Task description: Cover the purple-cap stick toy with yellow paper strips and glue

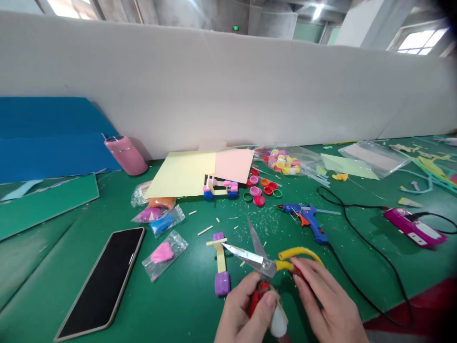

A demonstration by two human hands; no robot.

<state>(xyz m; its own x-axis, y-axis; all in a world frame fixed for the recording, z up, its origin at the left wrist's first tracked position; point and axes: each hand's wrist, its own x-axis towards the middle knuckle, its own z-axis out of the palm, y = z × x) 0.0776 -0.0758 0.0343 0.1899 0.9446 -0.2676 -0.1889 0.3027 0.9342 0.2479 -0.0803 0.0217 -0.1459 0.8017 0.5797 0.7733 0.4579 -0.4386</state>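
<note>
Metal scissors [263, 261] with yellow and red handles are spread open in front of me. My left hand [247, 309] is closed around the red handle at the bottom, with a small white piece beside its thumb. Fingers of my right hand [323, 300] grip the yellow handle loop on the right. Left of the blades, a small piece made of purple blocks and a pale strip [221, 261] lies on the green table, its upper crossbar close to one blade tip. Farther back stands a little pink and blue wheeled model [220, 188].
A phone [103, 281], clay packets [166, 253] and a pink bottle [126, 155] are on the left. A blue glue gun [305, 219], its black cord and a magenta device [414, 227] lie right. Colored rings [264, 183] and paper sheets [182, 171] sit behind.
</note>
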